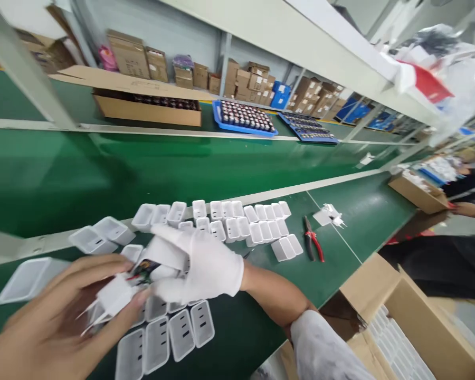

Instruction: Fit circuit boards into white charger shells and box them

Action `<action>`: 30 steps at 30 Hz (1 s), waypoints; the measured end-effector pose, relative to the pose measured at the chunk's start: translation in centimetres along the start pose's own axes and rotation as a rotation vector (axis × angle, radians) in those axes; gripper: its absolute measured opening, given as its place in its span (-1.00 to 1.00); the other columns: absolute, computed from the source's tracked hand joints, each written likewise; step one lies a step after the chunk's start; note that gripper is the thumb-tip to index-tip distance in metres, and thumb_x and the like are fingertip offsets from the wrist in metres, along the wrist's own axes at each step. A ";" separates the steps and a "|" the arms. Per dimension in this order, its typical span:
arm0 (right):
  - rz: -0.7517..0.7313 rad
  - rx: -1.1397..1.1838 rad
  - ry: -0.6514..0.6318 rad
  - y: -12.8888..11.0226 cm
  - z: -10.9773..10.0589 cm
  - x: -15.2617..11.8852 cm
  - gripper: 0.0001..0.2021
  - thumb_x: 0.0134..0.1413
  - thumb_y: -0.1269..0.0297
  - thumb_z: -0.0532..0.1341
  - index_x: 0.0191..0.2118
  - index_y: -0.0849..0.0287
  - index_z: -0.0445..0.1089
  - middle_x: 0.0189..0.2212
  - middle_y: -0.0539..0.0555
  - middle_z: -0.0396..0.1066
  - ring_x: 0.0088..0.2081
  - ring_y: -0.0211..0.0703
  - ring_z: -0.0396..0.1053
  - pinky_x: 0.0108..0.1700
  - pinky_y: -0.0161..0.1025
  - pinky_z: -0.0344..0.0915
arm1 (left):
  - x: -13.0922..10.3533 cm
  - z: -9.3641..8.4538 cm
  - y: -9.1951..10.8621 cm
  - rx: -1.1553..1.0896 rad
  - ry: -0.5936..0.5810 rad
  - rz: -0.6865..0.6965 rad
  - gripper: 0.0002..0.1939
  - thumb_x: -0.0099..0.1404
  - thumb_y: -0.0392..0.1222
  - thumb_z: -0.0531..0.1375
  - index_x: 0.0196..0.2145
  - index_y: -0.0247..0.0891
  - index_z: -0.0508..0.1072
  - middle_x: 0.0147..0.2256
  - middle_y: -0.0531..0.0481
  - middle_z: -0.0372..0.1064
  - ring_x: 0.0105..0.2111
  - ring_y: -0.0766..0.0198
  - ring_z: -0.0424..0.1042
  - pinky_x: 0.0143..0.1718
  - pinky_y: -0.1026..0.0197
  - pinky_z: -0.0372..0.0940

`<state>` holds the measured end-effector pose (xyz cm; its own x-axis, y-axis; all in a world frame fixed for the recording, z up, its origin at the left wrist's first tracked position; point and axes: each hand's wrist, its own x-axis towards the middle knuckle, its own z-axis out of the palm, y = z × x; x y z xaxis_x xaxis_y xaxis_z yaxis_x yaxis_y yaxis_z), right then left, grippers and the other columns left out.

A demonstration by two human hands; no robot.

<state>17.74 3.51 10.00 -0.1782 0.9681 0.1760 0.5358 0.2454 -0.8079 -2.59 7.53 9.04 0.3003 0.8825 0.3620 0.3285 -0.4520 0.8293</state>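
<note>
My bare left hand [63,316] is closed round a white plug piece [116,295] with two thin metal pins that point to the lower left. A small circuit board [145,268] with a red wire shows between my hands, next to the plug piece. My right hand [206,264], in a white glove, is wrapped round a white casing [166,256] at the board's other side. Below and behind my hands, several open white casings [156,343] lie on the green bench.
Rows of white casings [231,227] stand beyond my hands. Red-handled pliers [311,240] and white plug parts [329,215] lie to the right. An open carton [435,322] is at lower right. Blue trays [245,119] line the shelf. A person's arm [473,210] shows at far right.
</note>
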 end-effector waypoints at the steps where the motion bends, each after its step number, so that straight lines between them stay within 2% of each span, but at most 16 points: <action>1: -0.015 0.026 0.023 -0.2 0.1 -0.2 -0.15 -0.03 0.15 0.32 0.39 0.17 0.06 -0.05 0.10 0.50 -0.08 -0.05 0.48 0.05 -0.13 0.39 | -0.1 -0.1 0.6 0.001 -0.035 -0.016 -0.74 0.10 -0.08 0.40 -0.21 0.10 0.54 -0.19 0.12 0.48 -0.29 0.12 0.50 -0.35 0.11 0.53; 3: -0.014 0.080 0.064 -0.5 0.1 -0.5 -0.23 0.03 0.18 0.29 0.37 0.13 0.10 -0.09 0.08 0.52 -0.09 -0.06 0.49 0.08 -0.10 0.39 | -0.1 -0.2 1.4 -0.049 -0.068 -0.013 -0.71 0.18 -0.16 0.36 -0.12 0.02 0.51 -0.14 0.06 0.45 -0.30 0.21 0.49 -0.45 0.28 0.46; 5: 0.027 0.143 0.065 -0.5 0.1 -0.6 -0.29 0.08 0.13 0.30 0.34 0.12 0.15 0.01 0.12 0.48 0.01 0.00 0.46 0.17 0.00 0.33 | 0.1 -0.2 1.7 -0.148 -0.087 0.059 -0.77 0.25 -0.19 0.32 -0.12 -0.06 0.52 -0.17 0.00 0.43 -0.29 0.25 0.48 -0.45 0.34 0.42; 8: 0.098 0.258 -0.046 -0.1 0.1 -0.5 -0.34 0.15 0.06 0.28 0.32 0.10 0.19 0.11 0.14 0.43 0.13 0.04 0.40 0.25 0.07 0.27 | 0.4 -0.3 1.6 -0.251 -0.086 0.018 -0.84 0.29 -0.20 0.30 -0.15 -0.13 0.53 -0.24 -0.01 0.41 -0.33 0.30 0.46 -0.43 0.34 0.41; 12: 0.111 0.331 -0.176 0.3 -0.1 -0.4 -0.32 0.20 0.01 0.24 0.36 0.16 0.14 0.19 0.18 0.36 0.24 0.06 0.30 0.32 0.08 0.18 | 0.3 -0.2 1.9 -0.331 -0.080 -0.063 -0.84 0.29 -0.18 0.31 -0.15 -0.16 0.54 -0.25 -0.02 0.40 -0.34 0.29 0.46 -0.40 0.30 0.43; 17: 0.179 0.427 -0.277 0.5 -0.1 0.0 -0.27 0.21 -0.03 0.23 0.40 0.13 0.05 0.17 0.17 0.37 0.30 0.04 0.22 0.35 0.09 0.10 | 0.1 0.0 2.0 -0.363 -0.099 -0.018 -0.80 0.28 -0.20 0.31 -0.12 -0.17 0.55 -0.25 -0.05 0.40 -0.30 0.25 0.46 -0.35 0.26 0.46; 22: 0.192 0.539 -0.201 0.5 0.8 0.0 -0.24 0.13 0.00 0.31 0.39 0.02 0.08 0.30 0.12 0.22 0.35 0.04 0.12 0.38 0.08 0.02 | 0.1 -0.1 2.1 -0.334 -0.119 0.072 -0.75 0.27 -0.29 0.28 -0.07 -0.18 0.52 -0.24 -0.06 0.37 -0.31 0.25 0.43 -0.42 0.29 0.41; 24: 0.170 0.561 -0.162 0.7 1.1 -0.2 -0.25 0.15 0.01 0.30 0.39 0.02 0.08 0.19 0.10 0.33 0.30 0.03 0.20 0.36 0.08 0.07 | 0.0 -0.2 2.1 -0.311 -0.120 0.110 -0.73 0.27 -0.31 0.28 -0.06 -0.17 0.51 -0.23 -0.06 0.37 -0.34 0.28 0.41 -0.48 0.32 0.35; 26: 0.153 0.559 -0.141 0.8 1.4 -0.5 -0.27 0.18 0.01 0.27 0.40 0.02 0.06 -0.01 0.08 0.44 0.17 0.00 0.33 0.30 0.08 0.17 | 0.0 -0.3 2.1 -0.294 -0.113 0.140 -0.71 0.25 -0.33 0.28 -0.06 -0.17 0.51 -0.23 -0.05 0.37 -0.34 0.29 0.40 -0.50 0.34 0.32; 30: 0.123 0.551 -0.123 1.0 1.6 -0.8 -0.30 0.20 0.00 0.24 0.39 0.02 0.09 -0.29 0.02 0.40 -0.14 -0.09 0.41 0.15 0.01 0.31 | 0.0 -0.3 2.3 -0.277 -0.100 0.165 -0.69 0.23 -0.38 0.28 -0.07 -0.18 0.51 -0.25 -0.03 0.37 -0.35 0.31 0.39 -0.50 0.35 0.30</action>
<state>17.10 2.86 8.16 -0.2538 0.9670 0.0226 0.0557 0.0380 -0.9977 -2.12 6.56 11.04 0.4202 0.7772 0.4684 0.0166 -0.5227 0.8524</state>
